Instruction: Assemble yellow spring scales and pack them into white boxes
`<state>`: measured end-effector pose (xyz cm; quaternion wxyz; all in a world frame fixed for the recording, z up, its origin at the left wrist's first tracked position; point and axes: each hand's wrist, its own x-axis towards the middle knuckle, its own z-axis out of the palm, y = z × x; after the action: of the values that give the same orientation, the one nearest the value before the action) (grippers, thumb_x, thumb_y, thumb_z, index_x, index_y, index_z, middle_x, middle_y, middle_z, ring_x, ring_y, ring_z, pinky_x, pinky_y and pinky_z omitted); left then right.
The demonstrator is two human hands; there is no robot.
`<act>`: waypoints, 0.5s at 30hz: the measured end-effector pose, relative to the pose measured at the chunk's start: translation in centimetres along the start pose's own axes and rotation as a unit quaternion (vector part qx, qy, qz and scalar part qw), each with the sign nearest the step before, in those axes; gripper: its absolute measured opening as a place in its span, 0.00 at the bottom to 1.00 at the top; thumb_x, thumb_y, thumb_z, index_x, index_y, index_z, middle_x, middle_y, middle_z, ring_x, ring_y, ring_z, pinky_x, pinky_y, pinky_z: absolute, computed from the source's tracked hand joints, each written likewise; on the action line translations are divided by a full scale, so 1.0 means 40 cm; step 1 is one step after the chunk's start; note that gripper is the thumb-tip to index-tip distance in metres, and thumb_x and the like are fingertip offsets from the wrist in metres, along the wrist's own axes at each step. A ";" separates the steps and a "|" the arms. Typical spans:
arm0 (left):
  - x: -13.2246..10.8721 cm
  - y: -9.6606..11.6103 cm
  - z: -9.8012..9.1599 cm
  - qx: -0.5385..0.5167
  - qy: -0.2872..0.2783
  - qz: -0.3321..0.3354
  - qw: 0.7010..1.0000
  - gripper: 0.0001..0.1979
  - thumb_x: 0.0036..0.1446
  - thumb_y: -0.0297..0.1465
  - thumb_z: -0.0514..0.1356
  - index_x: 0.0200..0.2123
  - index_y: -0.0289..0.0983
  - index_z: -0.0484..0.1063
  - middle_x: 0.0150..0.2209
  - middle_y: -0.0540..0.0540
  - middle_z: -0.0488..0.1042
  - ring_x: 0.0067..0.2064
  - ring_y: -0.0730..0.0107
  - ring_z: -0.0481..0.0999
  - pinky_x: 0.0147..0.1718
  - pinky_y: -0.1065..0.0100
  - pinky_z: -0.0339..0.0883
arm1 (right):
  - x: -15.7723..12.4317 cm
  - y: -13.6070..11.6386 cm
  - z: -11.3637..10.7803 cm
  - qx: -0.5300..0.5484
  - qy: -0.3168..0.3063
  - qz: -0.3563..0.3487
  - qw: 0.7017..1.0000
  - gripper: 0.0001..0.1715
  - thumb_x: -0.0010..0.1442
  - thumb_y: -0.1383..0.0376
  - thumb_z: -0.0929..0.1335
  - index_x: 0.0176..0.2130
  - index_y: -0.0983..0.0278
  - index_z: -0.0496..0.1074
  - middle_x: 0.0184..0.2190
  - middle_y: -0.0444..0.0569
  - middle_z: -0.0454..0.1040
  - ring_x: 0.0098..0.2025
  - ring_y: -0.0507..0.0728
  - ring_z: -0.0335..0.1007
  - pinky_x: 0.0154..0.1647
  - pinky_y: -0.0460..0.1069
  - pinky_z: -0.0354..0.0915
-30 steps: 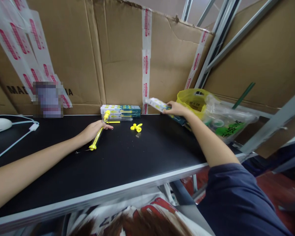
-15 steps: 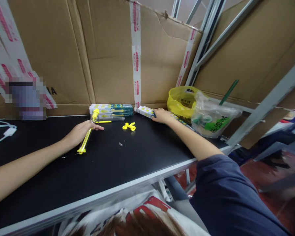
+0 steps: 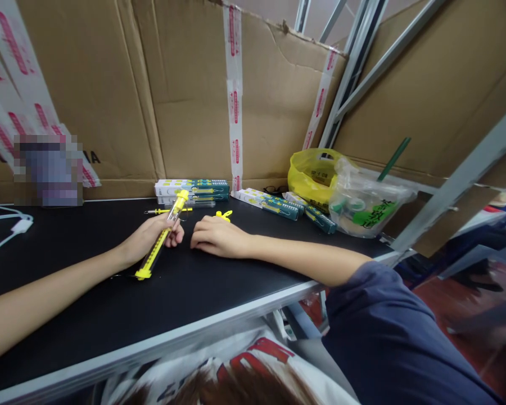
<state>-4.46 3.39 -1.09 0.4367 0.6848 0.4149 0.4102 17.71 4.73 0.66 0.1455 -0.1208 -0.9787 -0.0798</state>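
My left hand (image 3: 154,236) is closed around a clear tube with yellow ends and a yellow scale (image 3: 152,260), tilted above the black table. To its right, my right hand (image 3: 215,235) rests low over the tabletop with its fingers curled down; what its fingertips hold, if anything, is hidden. Small yellow parts (image 3: 224,215) show just behind that hand. A thin yellow rod with a hook (image 3: 181,210) lies behind the tube, in front of stacked white and green boxes (image 3: 194,189).
More white and green boxes (image 3: 270,203) lie at the back right, near a yellow plastic bag (image 3: 314,174) and a clear bag (image 3: 362,205) with a green straw. A pale hanger (image 3: 21,225) is at the left. Cardboard stands behind the black table (image 3: 88,315).
My right hand has left the boxes at the back right and come to the table's middle, beside my left hand. My left hand and the tube have shifted slightly right and nearer.
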 end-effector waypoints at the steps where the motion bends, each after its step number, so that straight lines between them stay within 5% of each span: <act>1: 0.000 -0.001 0.000 0.004 -0.009 0.003 1.000 0.11 0.54 0.38 0.52 0.25 0.39 0.63 0.26 0.48 0.73 0.27 0.69 0.69 0.28 0.68 0.62 | -0.001 0.021 0.006 -0.002 0.005 0.019 1.000 0.13 0.67 0.66 0.60 0.41 0.63 0.73 0.39 0.50 0.72 0.43 0.55 0.62 0.45 0.48 0.59; 6: -0.006 0.010 0.004 -0.005 -0.010 0.005 1.000 0.11 0.54 0.38 0.53 0.26 0.38 0.64 0.27 0.47 0.73 0.28 0.69 0.70 0.28 0.68 0.63 | -0.026 0.119 -0.012 -0.036 0.024 0.085 0.995 0.15 0.64 0.56 0.65 0.44 0.63 0.72 0.43 0.51 0.71 0.46 0.56 0.63 0.46 0.49 0.58; 8: -0.009 0.019 0.011 -0.024 0.003 -0.016 1.000 0.09 0.52 0.38 0.55 0.30 0.37 0.66 0.24 0.49 0.69 0.25 0.70 0.68 0.25 0.68 0.63 | -0.056 0.166 -0.044 -0.090 0.017 0.170 0.981 0.17 0.66 0.56 0.62 0.42 0.65 0.72 0.41 0.53 0.72 0.45 0.57 0.63 0.47 0.51 0.58; 12: -0.014 0.036 0.022 -0.056 0.013 -0.039 0.998 0.18 0.50 0.34 0.57 0.45 0.38 0.66 0.22 0.55 0.63 0.19 0.76 0.60 0.16 0.73 0.56 | -0.143 0.264 -0.103 -0.210 -0.070 0.400 0.889 0.17 0.62 0.59 0.64 0.46 0.68 0.70 0.47 0.60 0.70 0.50 0.63 0.64 0.45 0.52 0.61; 15: -0.017 0.048 0.022 -0.077 -0.010 -0.036 0.996 0.21 0.51 0.34 0.57 0.50 0.39 0.62 0.21 0.56 0.63 0.17 0.78 0.59 0.15 0.75 0.56 | -0.188 0.308 -0.116 -0.225 -0.115 0.466 0.848 0.22 0.59 0.58 0.66 0.50 0.69 0.67 0.49 0.63 0.68 0.51 0.66 0.64 0.45 0.54 0.63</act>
<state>-3.47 2.02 0.34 0.5065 0.6380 0.4020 0.4182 29.11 14.05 4.25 0.0207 -0.5999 -0.7728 -0.2060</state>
